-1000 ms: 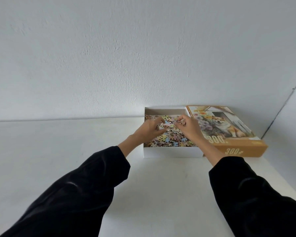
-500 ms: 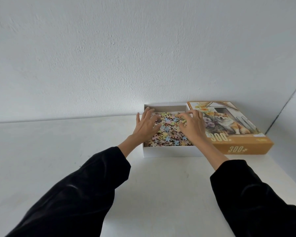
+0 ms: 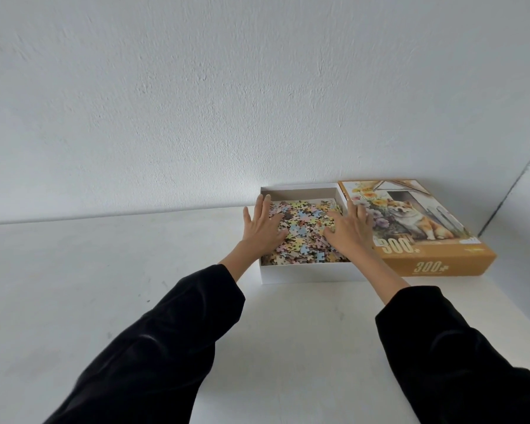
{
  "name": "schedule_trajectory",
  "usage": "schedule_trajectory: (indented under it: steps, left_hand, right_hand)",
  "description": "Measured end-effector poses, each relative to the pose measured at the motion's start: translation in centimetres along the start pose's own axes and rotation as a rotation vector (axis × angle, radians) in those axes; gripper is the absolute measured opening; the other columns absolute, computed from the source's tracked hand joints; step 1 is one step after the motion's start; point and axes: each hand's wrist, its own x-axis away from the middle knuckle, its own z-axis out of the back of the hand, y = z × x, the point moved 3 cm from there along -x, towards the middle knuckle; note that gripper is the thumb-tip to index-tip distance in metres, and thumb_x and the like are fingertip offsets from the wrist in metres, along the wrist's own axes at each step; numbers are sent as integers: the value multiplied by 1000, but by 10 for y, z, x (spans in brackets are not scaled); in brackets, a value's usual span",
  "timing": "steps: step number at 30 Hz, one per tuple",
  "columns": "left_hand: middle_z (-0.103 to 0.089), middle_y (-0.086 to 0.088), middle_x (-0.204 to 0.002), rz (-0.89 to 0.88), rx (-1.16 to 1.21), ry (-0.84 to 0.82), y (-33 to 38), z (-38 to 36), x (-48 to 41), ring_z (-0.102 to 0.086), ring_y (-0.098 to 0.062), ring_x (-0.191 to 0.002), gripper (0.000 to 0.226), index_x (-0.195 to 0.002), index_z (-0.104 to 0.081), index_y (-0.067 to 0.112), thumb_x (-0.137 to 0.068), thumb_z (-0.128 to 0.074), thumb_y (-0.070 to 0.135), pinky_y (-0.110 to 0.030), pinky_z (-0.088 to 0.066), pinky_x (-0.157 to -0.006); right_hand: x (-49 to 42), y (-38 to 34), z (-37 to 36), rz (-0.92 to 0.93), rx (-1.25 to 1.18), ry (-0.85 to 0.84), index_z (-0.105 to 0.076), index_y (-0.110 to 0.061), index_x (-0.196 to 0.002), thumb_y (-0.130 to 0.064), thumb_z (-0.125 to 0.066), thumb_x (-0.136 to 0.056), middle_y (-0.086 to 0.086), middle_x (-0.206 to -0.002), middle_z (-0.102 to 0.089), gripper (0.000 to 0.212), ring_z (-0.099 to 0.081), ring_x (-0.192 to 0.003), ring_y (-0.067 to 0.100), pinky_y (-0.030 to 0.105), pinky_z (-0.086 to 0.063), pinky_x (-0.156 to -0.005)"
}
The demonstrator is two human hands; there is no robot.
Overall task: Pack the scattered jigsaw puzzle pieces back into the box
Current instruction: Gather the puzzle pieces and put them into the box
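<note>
A white open box (image 3: 306, 275) stands against the wall, filled with a heap of pastel jigsaw pieces (image 3: 306, 228). My left hand (image 3: 262, 229) lies flat, fingers straight and spread, on the left part of the heap, its fingertips near the box's far left corner. My right hand (image 3: 351, 229) lies flat on the right part of the heap, fingers straight, by the box's right wall. Neither hand holds a piece. Both palms hide the pieces beneath them.
The orange box lid (image 3: 426, 237), printed with a dog, flowers and "300", lies touching the box's right side. The white table (image 3: 135, 270) runs left and toward me. A white wall stands right behind the box. The table's right edge passes near the lid.
A second ago both hands pinched pieces over the box's middle. They have since opened, moved apart and flattened onto the heap. The camera has tilted slightly.
</note>
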Motion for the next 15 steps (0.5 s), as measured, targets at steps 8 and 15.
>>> schedule_trajectory:
  steps: [8,15]
  left_hand:
    - [8,-15,-155,33,-11,-11,-3,1,6,12,-30,-143,45,-126,-46,12,-95,-39,43,-57,-1,-112]
    - [3,-18,-154,94,69,-44,-3,2,11,4,-38,-142,45,-129,-44,12,-95,-40,40,-55,-16,-110]
  right_hand:
    - [7,-5,2,-19,-28,-27,-50,-25,-127,-36,-47,-90,16,-151,-17,40,-7,-141,34,52,-6,-113]
    - [12,-8,6,-48,8,-22,-58,-21,-118,-33,-51,-87,17,-142,-34,34,-19,-136,35,55,-16,-111]
